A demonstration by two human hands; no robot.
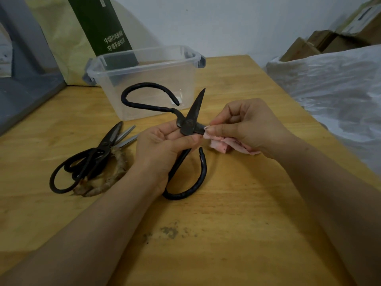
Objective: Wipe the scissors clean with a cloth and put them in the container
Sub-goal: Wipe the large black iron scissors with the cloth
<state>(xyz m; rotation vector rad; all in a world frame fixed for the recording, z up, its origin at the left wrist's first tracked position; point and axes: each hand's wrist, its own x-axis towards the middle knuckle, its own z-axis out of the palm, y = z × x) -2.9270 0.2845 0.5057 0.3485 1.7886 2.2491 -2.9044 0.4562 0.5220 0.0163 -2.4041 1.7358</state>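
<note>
Large black iron scissors (186, 122) with big loop handles are spread wide open above the wooden table. My left hand (162, 147) grips them at the pivot and lower handle shaft. My right hand (245, 126) pinches a pink cloth (222, 144) around one blade, just right of the pivot, hiding most of that blade. The other blade points up toward the clear plastic container (144, 65), which stands open just behind the scissors with nothing visible inside.
A pile of other scissors (92, 155), dark and silver-bladed, lies left of my left hand on a fuzzy beige ring (115, 176). A dark green box (103, 25) stands behind the container. White plastic sheeting (334, 83) borders the table's right edge. Dark stains (169, 232) mark the near tabletop.
</note>
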